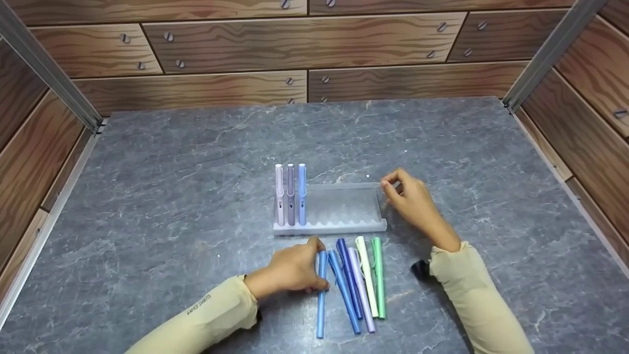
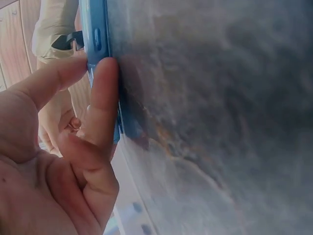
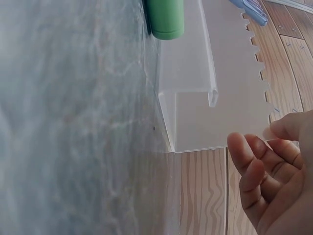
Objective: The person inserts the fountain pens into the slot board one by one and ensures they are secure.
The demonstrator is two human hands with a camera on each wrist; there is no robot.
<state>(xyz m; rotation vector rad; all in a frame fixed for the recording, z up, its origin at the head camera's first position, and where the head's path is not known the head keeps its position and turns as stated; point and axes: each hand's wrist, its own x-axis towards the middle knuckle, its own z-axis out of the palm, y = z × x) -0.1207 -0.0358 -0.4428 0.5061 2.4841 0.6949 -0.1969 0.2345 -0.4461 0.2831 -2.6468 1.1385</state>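
Pinched the blue pen in the left grip, at the tabletop in front of the rack, beside the loose pens; pinched the rack's edge in the right grip. Seemed to need light pressure, a steady rack and sideways clearance.

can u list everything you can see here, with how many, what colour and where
pen rack: 1, frosted clear, mid-table
racked pens: 3, pale lilac, dark mauve, blue, at rack's left end
loose pens: 6, two blue, one each dark blue, lilac, cream-white, green, in front of rack
marbled tabletop: 1, grey, under the rack
specks: a few, white, on tabletop
metal posts: 2, grey, far corners
wood-patterned walls: 3, brown, behind and both sides
sleeves: 2, cream, on forearms
left hand: 1, bare, holding leftmost loose blue pen
right hand: 1, bare, fingertips at rack's far right corner
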